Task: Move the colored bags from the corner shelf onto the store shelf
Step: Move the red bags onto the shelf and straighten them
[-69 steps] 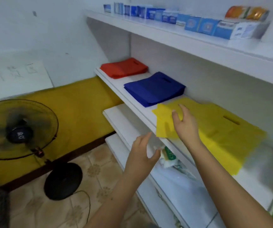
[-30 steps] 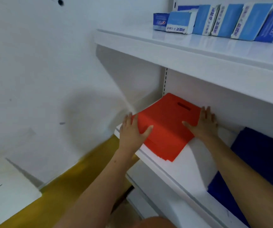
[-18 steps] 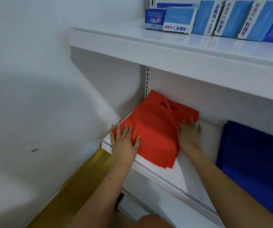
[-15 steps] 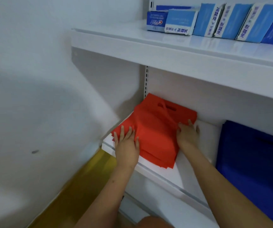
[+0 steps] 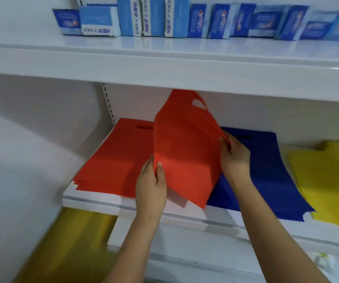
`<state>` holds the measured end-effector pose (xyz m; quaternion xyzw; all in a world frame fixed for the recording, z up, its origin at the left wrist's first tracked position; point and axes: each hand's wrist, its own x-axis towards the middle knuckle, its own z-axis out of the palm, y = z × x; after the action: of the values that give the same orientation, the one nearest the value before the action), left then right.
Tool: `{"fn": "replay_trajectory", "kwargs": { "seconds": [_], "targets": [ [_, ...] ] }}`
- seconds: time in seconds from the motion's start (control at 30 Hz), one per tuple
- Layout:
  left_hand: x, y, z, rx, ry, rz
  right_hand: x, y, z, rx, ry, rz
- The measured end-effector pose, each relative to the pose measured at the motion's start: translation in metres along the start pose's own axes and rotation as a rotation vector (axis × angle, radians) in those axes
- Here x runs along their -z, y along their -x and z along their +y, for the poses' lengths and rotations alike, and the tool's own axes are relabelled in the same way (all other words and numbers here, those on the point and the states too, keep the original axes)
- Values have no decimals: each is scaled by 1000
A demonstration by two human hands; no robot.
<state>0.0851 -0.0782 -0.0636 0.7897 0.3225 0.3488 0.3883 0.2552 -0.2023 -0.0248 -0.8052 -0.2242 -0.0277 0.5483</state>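
At the centre of the frame both hands hold one red bag (image 5: 185, 158) lifted off the shelf, its cut-out handle pointing up toward the underside of the upper shelf (image 5: 164, 64). The left hand (image 5: 151, 186) pinches the bag's lower left edge between thumb and fingers, thumb on the side facing the camera; the right hand (image 5: 235, 158) grips the bag's right edge, fingers curled round it. The bag hangs tilted, its lower corner dropping in front of the middle shelf (image 5: 95, 199). To the left of centre, a stack of red bags (image 5: 113, 160) lies flat on that white shelf, its front corners fanned slightly near the shelf's edge. Just right of the held bag lies a stack of blue bags (image 5: 266, 170), partly hidden by the right hand and forearm, and at the right edge of the frame a stack of yellow bags (image 5: 332, 180) lies beside the blue one. Along the top of the frame a row of blue and white boxes (image 5: 176, 19) stands on the upper shelf. At lower left, a yellow surface (image 5: 66, 248) shows below the shelving, blurred.
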Motion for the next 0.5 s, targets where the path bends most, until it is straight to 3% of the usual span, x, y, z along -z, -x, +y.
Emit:
{"fn": "replay_trajectory", "kwargs": {
  "seconds": [0.17, 0.5],
  "targets": [
    [-71, 36, 63, -76, 69, -171, 120, 17, 48, 2, 124, 240],
    [-228, 187, 209, -124, 233, -553, 385, 100, 147, -177, 233, 507]
  ]
}}
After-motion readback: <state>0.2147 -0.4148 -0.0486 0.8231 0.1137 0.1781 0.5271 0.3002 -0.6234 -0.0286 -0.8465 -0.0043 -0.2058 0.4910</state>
